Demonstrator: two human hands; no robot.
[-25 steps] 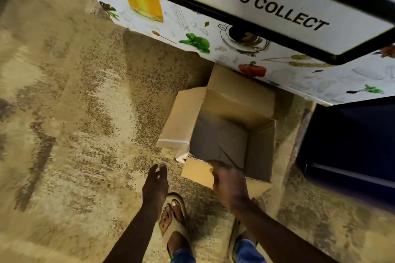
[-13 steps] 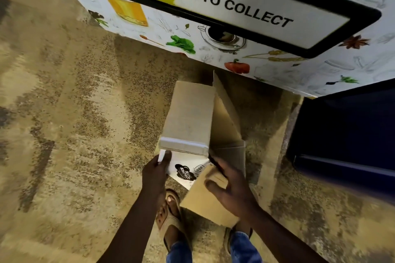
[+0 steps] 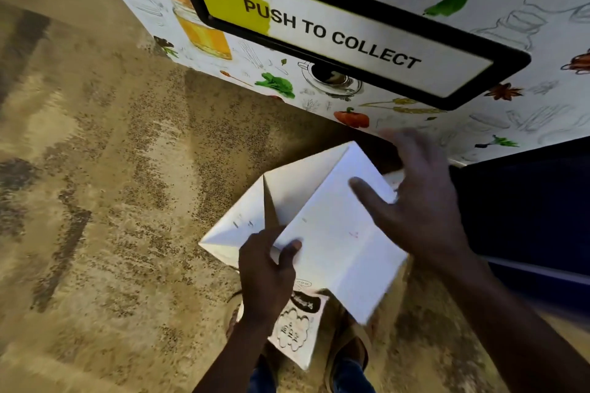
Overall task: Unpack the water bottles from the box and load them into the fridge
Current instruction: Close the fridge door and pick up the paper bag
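The cardboard box (image 3: 329,233) is lifted off the floor and partly folded flat, its pale outer panels facing me, a printed flap hanging low. My left hand (image 3: 268,271) grips the box at its lower left edge, thumb on top of a panel. My right hand (image 3: 418,204) lies on the box's upper right panel with fingers spread, blurred by motion. No water bottles are in view. The fridge appears only as a dark blue body (image 3: 526,217) at the right.
A white vending machine (image 3: 335,35) with a black-framed "PUSH TO COLLECT" flap stands just behind the box. Speckled tan floor (image 3: 111,185) spreads to the left. My sandalled feet (image 3: 348,348) are under the box.
The empty box stood open on the floor a second ago; both hands took it, lifted it and collapsed it. It now sits higher and closer, flattened, and the view has tilted up.
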